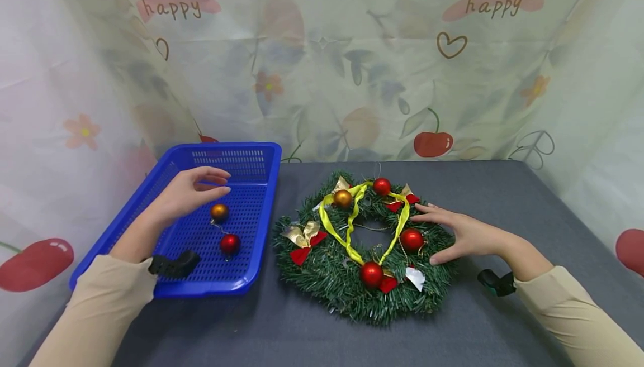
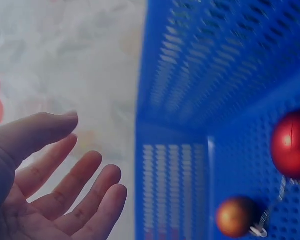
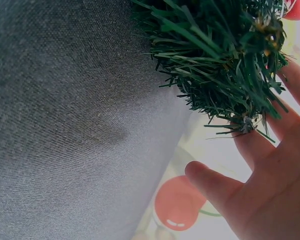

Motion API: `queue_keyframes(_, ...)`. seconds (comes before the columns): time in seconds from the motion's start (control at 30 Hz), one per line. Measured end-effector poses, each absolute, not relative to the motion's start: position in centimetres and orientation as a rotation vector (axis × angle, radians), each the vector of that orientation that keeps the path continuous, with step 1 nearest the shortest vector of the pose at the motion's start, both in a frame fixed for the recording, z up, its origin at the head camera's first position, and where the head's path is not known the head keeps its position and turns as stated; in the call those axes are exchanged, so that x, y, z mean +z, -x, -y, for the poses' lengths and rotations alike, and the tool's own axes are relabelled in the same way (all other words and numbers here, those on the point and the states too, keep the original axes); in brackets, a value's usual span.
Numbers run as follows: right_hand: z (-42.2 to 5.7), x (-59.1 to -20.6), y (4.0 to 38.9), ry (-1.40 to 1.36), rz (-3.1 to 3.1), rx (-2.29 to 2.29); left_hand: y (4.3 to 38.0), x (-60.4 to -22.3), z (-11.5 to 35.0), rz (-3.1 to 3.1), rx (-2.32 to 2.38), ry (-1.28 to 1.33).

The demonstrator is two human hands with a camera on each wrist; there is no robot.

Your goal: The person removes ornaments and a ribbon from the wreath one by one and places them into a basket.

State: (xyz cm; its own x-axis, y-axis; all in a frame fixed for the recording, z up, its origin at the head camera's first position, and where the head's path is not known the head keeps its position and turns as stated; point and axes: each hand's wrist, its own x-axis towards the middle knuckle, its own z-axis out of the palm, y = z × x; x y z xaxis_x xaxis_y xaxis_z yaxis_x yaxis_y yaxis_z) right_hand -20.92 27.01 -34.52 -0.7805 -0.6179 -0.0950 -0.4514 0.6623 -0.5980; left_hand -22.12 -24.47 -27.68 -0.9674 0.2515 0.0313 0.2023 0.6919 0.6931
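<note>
Above tabletop (image 1: 483, 185), left hand (image 1: 186, 192) hangs arched, right hand (image 1: 473, 234) spread at wreath (image 1: 314, 280), grips apart

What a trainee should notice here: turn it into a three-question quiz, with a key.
1. How many balls lie in the basket?
2. True or false: the left hand grips a ball.
3. The right hand is nearest to: (a) the basket; (b) the wreath; (c) the left hand.

Key:
1. Two, one red and one gold.
2. False; it holds nothing.
3. b.
</note>
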Motion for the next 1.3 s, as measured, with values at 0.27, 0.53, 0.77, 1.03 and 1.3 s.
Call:
queue_keyframes(0.27,-27.1,-34.5,20.9,0.862,-2.593,-0.812,20.4,-25.9,20.2,-2.803,1.193,-0.562)
queue_keyframes(0.53,-27.1,-34.8,21.1,0.876,-2.595,-0.812,18.0,-25.9,14.7,-2.673,1.214,-0.859)
queue_keyframes(0.77,-27.1,-34.8,21.0,0.875,-2.593,-0.821,16.2,-27.7,10.7,-2.507,1.186,-1.029)
queue_keyframes(1.03,-27.1,-34.8,20.9,0.875,-2.598,-0.821,15.2,-30.7,7.5,-2.390,1.162,-1.080)
queue_keyframes(1.3,-27.1,-34.8,20.9,0.865,-2.600,-0.820,14.6,-32.5,5.6,-2.425,1.151,-1.136)
